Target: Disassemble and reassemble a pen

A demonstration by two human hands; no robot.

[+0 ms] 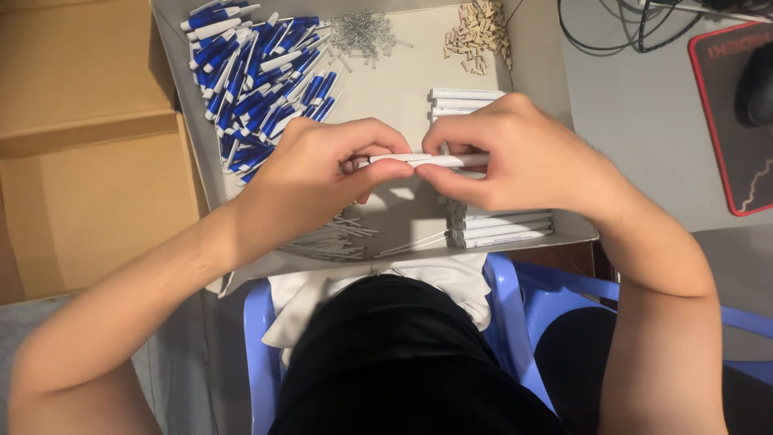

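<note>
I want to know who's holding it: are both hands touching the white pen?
Touching. The head view shows the left hand and right hand each pinching an end of the white pen between fingertips.

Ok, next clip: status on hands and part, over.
Left hand and right hand both pinching one white pen barrel, held level over the shallow box. Nothing blocking either grip.

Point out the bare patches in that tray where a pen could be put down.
Bare tray floor lies between the blue-and-white pen parts and the stacked white barrels, below the springs. A smaller patch sits under the left hand and right hand, which hold a white barrel, above the thin refills. The top left is crowded.
</note>
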